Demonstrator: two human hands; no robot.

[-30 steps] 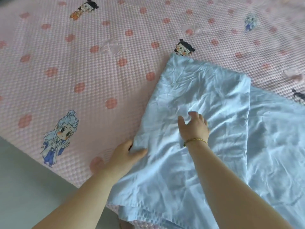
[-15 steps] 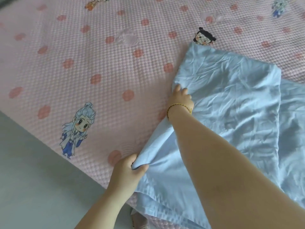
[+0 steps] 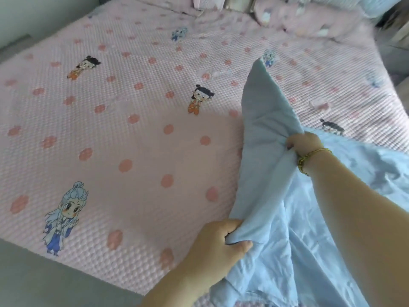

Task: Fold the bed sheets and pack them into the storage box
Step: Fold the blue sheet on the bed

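Lower right, both hands grip the blue sheet (image 3: 265, 165): left hand (image 3: 219, 244) near, right hand (image 3: 303, 144) farther up, its raised fold pointing to the top of the frame over the pink bed (image 3: 132, 151).

The sheet (image 3: 265, 173) runs out of frame below and right of the right hand (image 3: 304, 144). Fingertips of that hand and of the left hand (image 3: 217, 247) are buried in cloth. Pillows (image 3: 309, 18) far beyond the right hand are blurred.

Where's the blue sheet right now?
Head view, right side: the blue sheet drapes over the pink bedspread, gripped by the left hand and right hand.
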